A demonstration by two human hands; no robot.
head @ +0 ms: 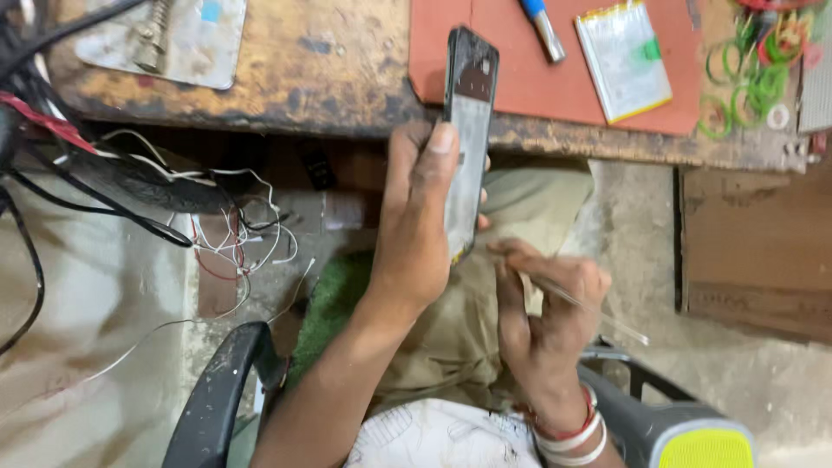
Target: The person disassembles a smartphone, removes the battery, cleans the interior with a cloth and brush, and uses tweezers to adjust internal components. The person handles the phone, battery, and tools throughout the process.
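Worn wooden worktop (329, 78) across top, orange mat (485, 43) on it. Grey concrete floor (737, 364) below. Black chair arm (217, 399) lower left. Tangled wires (234, 234) hanging left.

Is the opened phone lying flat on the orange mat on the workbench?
No, the left hand holds the phone up on edge, in front of the orange mat.

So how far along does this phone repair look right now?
Already done: the phone is opened, its inner frame bare, and a flat silver battery pack lies on the red mat. In hand: the left hand holds the phone upright on edge, while the right hand holds thin tweezers beside its lower end. Left, apparently: the battery is still out and the phone unclosed.
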